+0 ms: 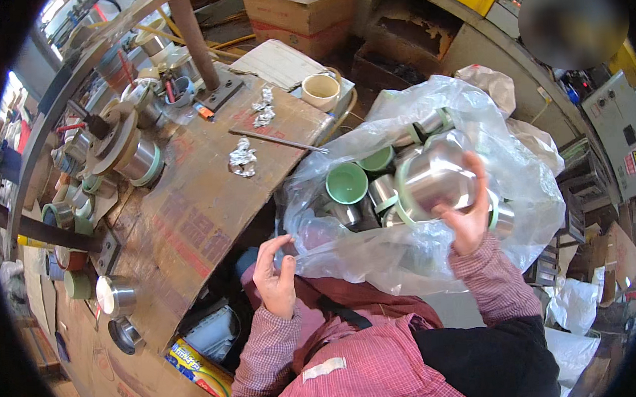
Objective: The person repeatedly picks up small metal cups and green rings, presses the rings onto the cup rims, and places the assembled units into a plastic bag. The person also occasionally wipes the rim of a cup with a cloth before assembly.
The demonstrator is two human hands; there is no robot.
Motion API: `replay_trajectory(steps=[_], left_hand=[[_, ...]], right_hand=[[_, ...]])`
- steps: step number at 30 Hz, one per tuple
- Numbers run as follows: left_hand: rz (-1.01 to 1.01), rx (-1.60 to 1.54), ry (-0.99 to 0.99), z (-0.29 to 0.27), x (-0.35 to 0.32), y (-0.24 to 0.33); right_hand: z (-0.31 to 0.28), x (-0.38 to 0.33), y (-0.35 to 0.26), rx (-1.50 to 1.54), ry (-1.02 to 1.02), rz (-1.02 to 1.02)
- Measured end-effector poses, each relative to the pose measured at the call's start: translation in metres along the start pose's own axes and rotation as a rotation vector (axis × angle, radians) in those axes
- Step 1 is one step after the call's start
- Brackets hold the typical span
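My right hand (468,222) grips a large shiny steel cup (433,180) with a pale green rim, over the clear plastic bag (402,259). Motion smears the cup and fingertips a little. Under and around it in the bag lie several smaller steel cups, one with its green inside (347,183) facing up. Near the bag's left edge, by the table corner, my left hand (274,281) is raised with thumb and fingers apart and nothing visible between them.
A cardboard-covered table (195,213) at the left holds a metal rod (274,140), crumpled foil (242,158) and a cream cup (321,91). A press-like fixture (122,148) stands there with more steel cups. Behind is a cardboard box (301,17); a grey control box (619,125) is at the right.
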State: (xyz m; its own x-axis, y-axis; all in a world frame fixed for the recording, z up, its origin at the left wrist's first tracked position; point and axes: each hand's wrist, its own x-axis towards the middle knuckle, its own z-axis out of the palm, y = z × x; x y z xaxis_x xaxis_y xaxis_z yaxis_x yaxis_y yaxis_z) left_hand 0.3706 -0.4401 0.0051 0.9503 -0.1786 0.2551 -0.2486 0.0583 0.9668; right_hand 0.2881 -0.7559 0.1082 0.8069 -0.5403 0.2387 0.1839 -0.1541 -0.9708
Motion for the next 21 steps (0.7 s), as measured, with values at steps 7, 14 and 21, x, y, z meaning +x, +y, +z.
replay_trajectory(steps=[7, 14, 21], left_hand=[[-0.231, -0.178, -0.031, 0.013, -0.035, -0.016], [-0.292, -0.196, -0.037, 0.011, -0.054, -0.006], [-0.216, -0.091, -0.004, -0.008, -0.079, 0.031]], right_hand=[[-0.167, 0.006, 0.028, -0.082, 0.534, 0.113], [-0.232, 0.027, 0.088, -0.718, 0.450, 0.001], [-0.241, 0.038, 0.087, -0.814, 0.312, -0.125]])
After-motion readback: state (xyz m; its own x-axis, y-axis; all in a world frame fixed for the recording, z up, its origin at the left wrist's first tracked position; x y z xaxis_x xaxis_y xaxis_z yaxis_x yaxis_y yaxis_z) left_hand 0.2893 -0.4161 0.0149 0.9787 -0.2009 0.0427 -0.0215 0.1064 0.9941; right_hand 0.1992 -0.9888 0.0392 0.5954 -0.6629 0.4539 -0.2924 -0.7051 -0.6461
